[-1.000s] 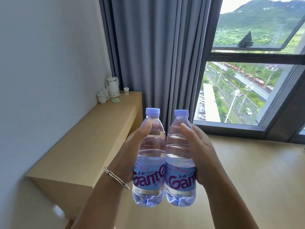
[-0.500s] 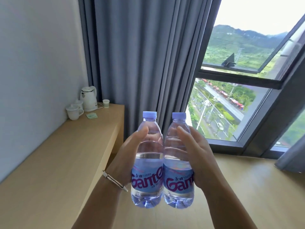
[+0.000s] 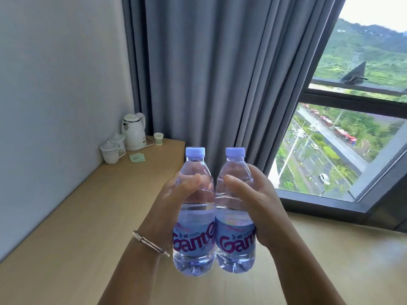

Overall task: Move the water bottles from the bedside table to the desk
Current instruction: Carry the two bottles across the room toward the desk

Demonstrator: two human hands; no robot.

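Note:
Two clear water bottles with pale purple caps and blue labels are held upright side by side in the air. My left hand [image 3: 167, 208], a metal bracelet at its wrist, grips the left bottle [image 3: 195, 216]. My right hand [image 3: 257, 205] grips the right bottle [image 3: 234, 214]. The bottles touch at their sides. They hang over the right edge of the long light-wood desk [image 3: 72, 234], which runs along the left wall. The bedside table is not in view.
At the desk's far end stand a white kettle [image 3: 133, 131], two lidded white cups [image 3: 111, 149], a small paper cup [image 3: 158, 138] and green sachets [image 3: 137, 157]. Grey curtains [image 3: 209, 73] hang behind. A large window [image 3: 343, 150] fills the right, with wooden floor below.
My view has swung and moved closer to the desk, which now spreads under my left arm. The kettle end looks nearer. Both hands keep the bottles upright, unchanged in grip.

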